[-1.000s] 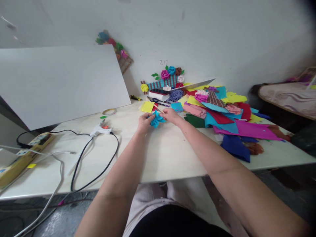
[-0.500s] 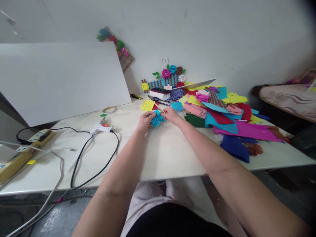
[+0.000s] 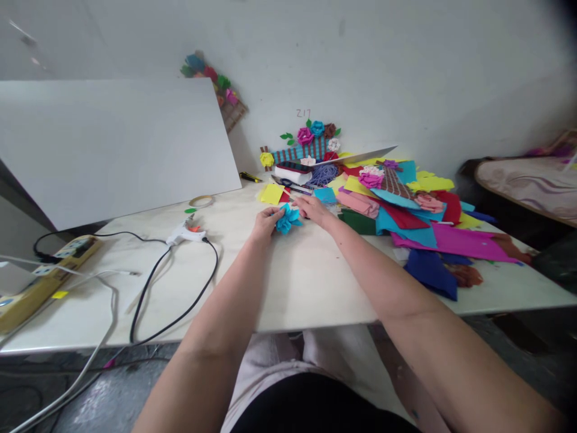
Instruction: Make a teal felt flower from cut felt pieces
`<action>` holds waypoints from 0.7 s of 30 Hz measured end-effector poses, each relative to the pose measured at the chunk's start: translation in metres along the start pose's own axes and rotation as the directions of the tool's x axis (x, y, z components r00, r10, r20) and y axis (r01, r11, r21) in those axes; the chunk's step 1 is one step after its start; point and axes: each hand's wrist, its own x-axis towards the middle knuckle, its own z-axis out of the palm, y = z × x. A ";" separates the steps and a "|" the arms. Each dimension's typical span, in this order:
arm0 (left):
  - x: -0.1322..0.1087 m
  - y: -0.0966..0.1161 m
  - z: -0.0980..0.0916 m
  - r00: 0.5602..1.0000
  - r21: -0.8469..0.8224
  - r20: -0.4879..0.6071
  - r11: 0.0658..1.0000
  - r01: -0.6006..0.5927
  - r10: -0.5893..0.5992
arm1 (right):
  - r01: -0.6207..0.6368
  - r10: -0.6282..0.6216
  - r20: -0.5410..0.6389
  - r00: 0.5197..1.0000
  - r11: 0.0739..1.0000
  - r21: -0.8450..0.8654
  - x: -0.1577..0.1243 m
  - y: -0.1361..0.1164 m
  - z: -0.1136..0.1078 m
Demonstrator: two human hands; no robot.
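My left hand (image 3: 267,221) pinches the left edge of a blue paper flower (image 3: 288,219) with ruffled petals, just above the table. On the flower's other side, my right hand (image 3: 312,210) has its fingers closed round a thin pale stick (image 3: 288,193), whose end points away toward the upper left. A small gap separates the right hand from the petals. Beyond the hands lie a yellow paper square (image 3: 271,193), a red paper piece (image 3: 285,195) and a blue paper square (image 3: 325,195).
A white glue gun (image 3: 186,233) with a black cord lies left, near a tape roll (image 3: 201,201) and a power strip (image 3: 54,270). Coloured paper sheets (image 3: 451,239) pile up at right. A phone (image 3: 294,167) and paper-flower decoration (image 3: 300,147) are at the back. A white board (image 3: 121,150) leans at left.
The right hand and stick have drawn slightly back from the flower, and the stick has tipped lower. The left hand keeps hold of the flower, which now shows more of its petals.
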 end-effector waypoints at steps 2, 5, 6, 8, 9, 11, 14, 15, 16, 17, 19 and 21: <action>0.000 0.000 0.000 1.000 -0.003 0.002 1.000 0.002 -0.002 | 0.051 -0.050 0.005 0.999 0.999 -0.015 0.001 -0.001 -0.003; 0.002 -0.001 0.000 1.000 -0.014 0.009 1.000 -0.002 0.002 | 0.107 -0.108 -0.007 0.994 0.991 -0.085 0.001 -0.003 -0.007; 0.003 -0.001 0.001 1.000 -0.016 0.008 1.000 -0.002 0.002 | 0.112 -0.114 -0.010 0.993 0.989 -0.097 0.000 -0.004 -0.008; 0.004 -0.002 0.000 1.000 -0.018 0.009 1.000 -0.001 0.001 | 0.106 -0.107 -0.004 0.994 0.990 -0.094 -0.001 -0.005 -0.009; 0.004 -0.002 0.000 1.000 -0.020 0.012 1.000 0.000 0.000 | 0.095 -0.095 0.004 0.995 0.992 -0.084 -0.002 -0.005 -0.010; 0.004 -0.002 0.000 1.000 -0.026 0.019 1.000 0.002 -0.001 | 0.074 -0.072 0.037 0.997 0.996 -0.056 -0.003 -0.004 -0.010; 0.004 -0.002 -0.001 1.000 -0.030 0.024 1.000 -0.001 0.002 | 0.066 -0.064 0.102 0.993 0.998 -0.019 -0.004 -0.003 -0.010; 0.004 -0.002 -0.001 1.000 -0.028 0.023 1.000 -0.002 0.003 | 0.069 -0.067 0.119 0.991 0.998 -0.013 -0.004 -0.003 -0.009; 0.004 -0.002 -0.001 1.000 -0.026 0.023 1.000 -0.001 0.002 | 0.072 -0.070 0.129 0.989 0.997 -0.012 -0.004 -0.004 -0.009; 0.004 -0.002 -0.001 1.000 -0.023 0.020 1.000 0.000 0.001 | 0.074 -0.071 0.135 0.988 0.997 -0.015 -0.004 -0.004 -0.009; 0.003 -0.002 0.000 1.000 -0.016 0.007 1.000 0.002 -0.002 | 0.069 -0.066 0.141 0.988 0.997 -0.019 -0.005 -0.006 -0.009; 0.003 -0.001 0.001 1.000 -0.010 -0.008 1.000 0.001 -0.001 | 0.056 -0.054 0.147 0.988 0.998 -0.012 -0.005 -0.008 -0.010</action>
